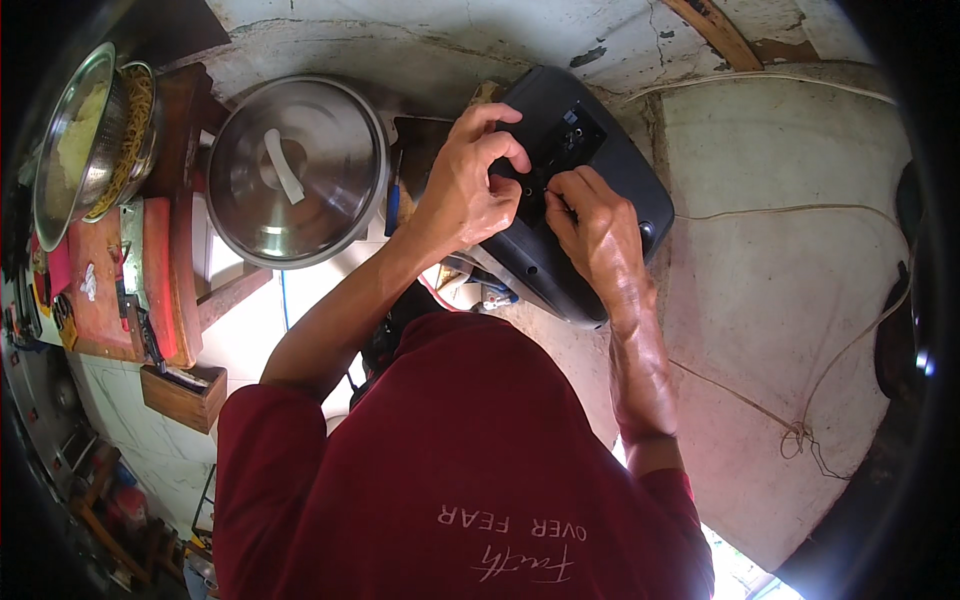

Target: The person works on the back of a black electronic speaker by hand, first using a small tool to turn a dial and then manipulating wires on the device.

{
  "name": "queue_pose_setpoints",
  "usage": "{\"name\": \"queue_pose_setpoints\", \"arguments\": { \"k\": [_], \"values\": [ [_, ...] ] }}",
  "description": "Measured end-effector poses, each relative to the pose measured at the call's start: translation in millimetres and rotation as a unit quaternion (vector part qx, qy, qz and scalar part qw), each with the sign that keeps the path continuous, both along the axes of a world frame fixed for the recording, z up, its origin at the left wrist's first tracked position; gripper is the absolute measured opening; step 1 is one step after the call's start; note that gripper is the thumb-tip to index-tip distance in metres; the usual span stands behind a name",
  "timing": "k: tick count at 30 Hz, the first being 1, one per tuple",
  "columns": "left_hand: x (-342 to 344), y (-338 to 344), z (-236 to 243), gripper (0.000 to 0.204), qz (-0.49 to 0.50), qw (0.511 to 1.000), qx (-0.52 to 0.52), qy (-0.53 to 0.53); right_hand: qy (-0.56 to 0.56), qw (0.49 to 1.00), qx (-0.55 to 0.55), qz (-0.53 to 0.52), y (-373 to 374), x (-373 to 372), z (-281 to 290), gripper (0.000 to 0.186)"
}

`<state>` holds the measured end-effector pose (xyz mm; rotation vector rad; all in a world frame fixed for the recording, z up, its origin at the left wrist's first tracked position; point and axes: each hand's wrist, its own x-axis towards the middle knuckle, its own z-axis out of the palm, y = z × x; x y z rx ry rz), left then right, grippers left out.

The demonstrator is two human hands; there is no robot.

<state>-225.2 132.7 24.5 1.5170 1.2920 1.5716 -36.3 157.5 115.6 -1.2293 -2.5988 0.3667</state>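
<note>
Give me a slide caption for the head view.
Right hand pinched at a black device, left hand curled over it, steel lid farther left.

Likely a home kitchen, big lidded steel pot (325,165), perforated metal bowl (110,142), yellow noodle-like strands (128,172) alongside, wooden bench (108,325) with black-handled knife (151,338), cracked, peeling wall (440,50), pale tiles (150,450).

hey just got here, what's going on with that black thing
Someone in a dark red shirt has both hands at a black boxy device. The right hand pinches close to its panel; whether it holds something small is unclear. The left hand curls beside it, fingers apart. A lidded metal pot is off left.
</note>
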Motion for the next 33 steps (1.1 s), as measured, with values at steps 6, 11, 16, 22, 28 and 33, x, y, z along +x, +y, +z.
{"name": "queue_pose_setpoints", "arguments": {
  "k": [6, 11, 16, 22, 28, 33],
  "values": [
    [0.0, 1.2, -1.0, 0.029, 0.002, 1.000, 0.005, 0.007, 0.013, 1.000, -0.005, -0.004, 0.4, 1.2, -1.4, 0.010],
    [0.3, 1.2, -3.1, 0.030, -0.001, 1.000, 0.009, 0.004, 0.035, 0.996, -0.066, -0.047, -0.1, 0.3, 8.0, 0.015],
    [-0.4, 1.5, -4.6, 0.030, -0.009, 1.000, 0.012, 0.018, 0.028, 0.995, -0.078, -0.061, -0.5, -1.3, 14.2, 0.020],
    [8.6, -2.8, 6.3, 0.021, -0.017, 0.995, 0.023, 0.100, 0.057, 0.996, -0.051, -0.043, -0.5, -3.7, 14.0, 0.026],
    [12.8, -0.9, 4.7, 0.018, -0.006, 0.991, 0.025, 0.133, 0.046, 0.994, -0.081, -0.064, -0.4, -8.2, 24.7, 0.030],
    [16.3, -1.5, 4.1, 0.016, 0.015, 0.992, 0.022, 0.126, 0.012, 0.993, -0.060, -0.105, -4.2, 5.8, 26.2, 0.022]
  ]
}}
